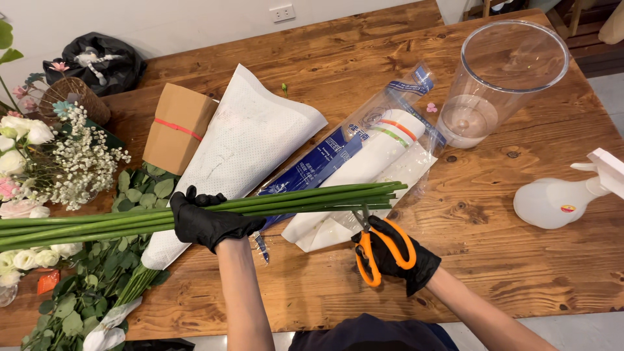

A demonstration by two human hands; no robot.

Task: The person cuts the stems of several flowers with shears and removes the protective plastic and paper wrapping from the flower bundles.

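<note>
- your left hand (207,223) grips the green stems (312,197) at centre; your right hand (394,255) is closed in the orange scissors (382,246).
- blue-and-clear sleeve (364,140) lies above; bare table (520,273) lower right.

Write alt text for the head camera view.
Left hand in a black glove holds a bundle of green stems over a wooden table; the right hand sets orange-handled scissors near their ends. A clear vase stands beyond.

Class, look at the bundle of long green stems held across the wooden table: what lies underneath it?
Under the green stems lie a white perforated paper wrap, a clear plastic sleeve with blue print and white rolled paper. Parts beneath the stems are covered.
</note>
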